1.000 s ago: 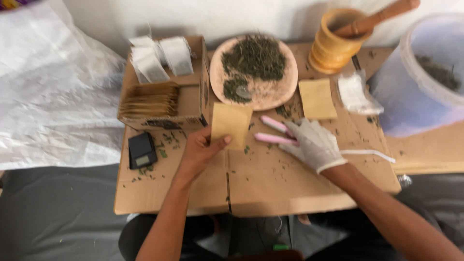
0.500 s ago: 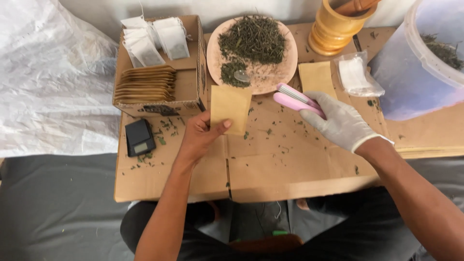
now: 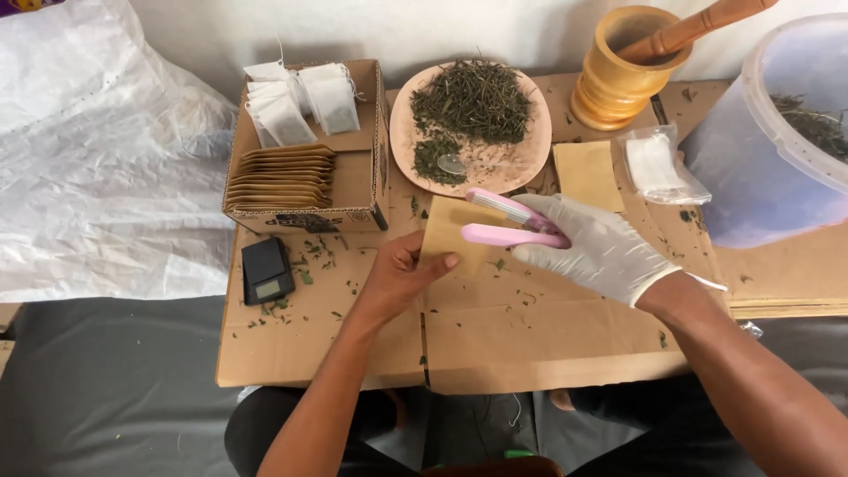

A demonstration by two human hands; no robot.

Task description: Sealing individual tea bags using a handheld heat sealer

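My bare left hand (image 3: 399, 276) pinches the lower edge of a tan paper pouch (image 3: 455, 240) and holds it just above the cardboard surface (image 3: 548, 336). My right hand (image 3: 601, 249), in a white glove, grips a pink hand-held sealer (image 3: 508, 223) whose two arms sit over the pouch's top right edge. Just behind them lies a pinkish plate (image 3: 530, 159) with dried green herb and a small spoon (image 3: 452, 164).
A cardboard box (image 3: 305, 190) at left holds stacked tan pouches and white tea bags. A small black scale (image 3: 266, 269) lies in front of it. A wooden mortar and pestle (image 3: 632, 66), another tan pouch (image 3: 587, 174), a clear bag of white pieces (image 3: 658, 163) and a large plastic tub (image 3: 777, 132) stand at right.
My gloved right hand has brought the pink sealer leftward onto the top of the pouch. My left hand keeps the pouch in place. The view has shifted closer.
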